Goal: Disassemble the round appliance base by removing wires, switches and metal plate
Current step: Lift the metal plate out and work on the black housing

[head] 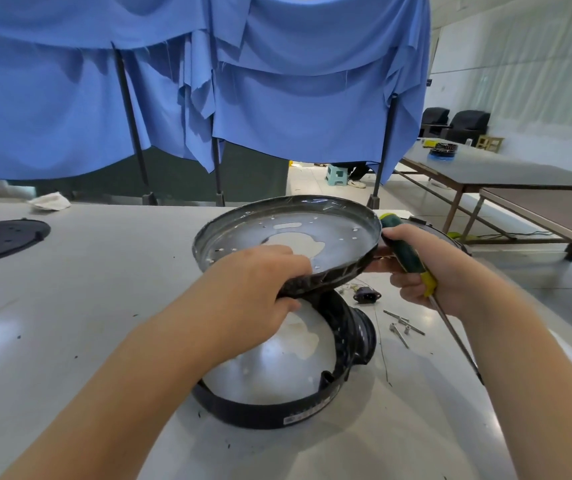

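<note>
Metal plate lifts clear of the base ring! Left hand grips its rim; right hand clutches the screwdriver. Next: set it aside.

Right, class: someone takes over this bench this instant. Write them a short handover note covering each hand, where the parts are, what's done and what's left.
Left hand: grips the near rim of the metal plate, held lifted clear above the table.
Right hand: holds the screwdriver and also steadies the plate's right edge.
Black base ring: sits on the table below the plate.
Power socket and loose screws: lie on the table right of the ring.
Done: the plate is out of the ring, the socket is off.
Left: set the plate down; check the ring for any remaining wires or switches, which cannot be seen from here.
</note>
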Motion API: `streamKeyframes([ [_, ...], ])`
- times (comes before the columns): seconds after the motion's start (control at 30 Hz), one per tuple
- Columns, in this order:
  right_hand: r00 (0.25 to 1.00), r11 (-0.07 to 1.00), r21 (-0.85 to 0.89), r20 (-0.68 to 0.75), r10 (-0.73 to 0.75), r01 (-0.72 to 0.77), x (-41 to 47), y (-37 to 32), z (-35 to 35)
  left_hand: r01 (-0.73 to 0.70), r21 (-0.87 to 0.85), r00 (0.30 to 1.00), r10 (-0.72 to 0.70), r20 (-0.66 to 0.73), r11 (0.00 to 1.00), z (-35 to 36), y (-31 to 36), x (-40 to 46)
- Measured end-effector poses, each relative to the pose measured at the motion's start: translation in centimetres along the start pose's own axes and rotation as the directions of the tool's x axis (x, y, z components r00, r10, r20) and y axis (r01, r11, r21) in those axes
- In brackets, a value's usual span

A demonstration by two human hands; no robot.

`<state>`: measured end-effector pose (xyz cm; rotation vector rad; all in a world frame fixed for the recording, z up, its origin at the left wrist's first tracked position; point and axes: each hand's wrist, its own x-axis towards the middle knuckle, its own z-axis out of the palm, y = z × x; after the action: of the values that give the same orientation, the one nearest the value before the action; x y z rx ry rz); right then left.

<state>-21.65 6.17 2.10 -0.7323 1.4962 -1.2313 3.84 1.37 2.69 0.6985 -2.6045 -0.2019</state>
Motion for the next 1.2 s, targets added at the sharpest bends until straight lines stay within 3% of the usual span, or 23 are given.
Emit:
streamKeyframes([
  [0.13,0.999,0.998,0.059,-0.040,-0.026,0.028,-0.1,-0.1,0.2,-0.003,0.055,0.999,0.004,-0.032,0.998,0.1,-0.5,0.0],
  [0.37,0.984,0.998,-0.034,-0.166,-0.057,0.052,0.3,0.5,1.3,-0.020,0.139,0.999,0.026,-0.036,0.990,0.6,-0.7,0.1],
  [0.53,0.964,0.994,0.005,-0.245,-0.105,0.110,0.4,0.6,1.3,0.077,-0.099,0.997,-0.080,-0.022,0.992,-0.2,-1.8,0.4],
  [0.63,0.949,0.986,0.058,-0.286,-0.134,0.156,0.4,0.4,1.1,0.178,-0.238,0.972,-0.208,-0.108,0.955,-0.8,-2.8,0.4],
  [0.77,0.946,0.977,0.098,-0.283,-0.156,0.190,0.5,0.3,0.9,0.348,-0.474,0.836,-0.496,-0.233,0.809,-1.2,-4.6,0.7],
  [0.87,0.952,0.977,0.086,-0.256,-0.170,0.197,0.8,0.7,1.2,0.510,-0.592,0.722,-0.684,-0.099,0.624,-1.5,-6.2,0.7],
  [0.97,0.949,0.978,0.046,-0.255,-0.187,0.205,1.2,1.1,1.7,0.623,-0.635,0.670,-0.731,0.131,0.457,-1.7,-7.4,0.4],
  [1.2,0.950,0.975,-0.026,-0.221,-0.221,0.221,1.7,1.8,3.4,0.752,-0.565,0.556,-0.786,0.271,0.338,-1.0,-10.0,-0.3],
])
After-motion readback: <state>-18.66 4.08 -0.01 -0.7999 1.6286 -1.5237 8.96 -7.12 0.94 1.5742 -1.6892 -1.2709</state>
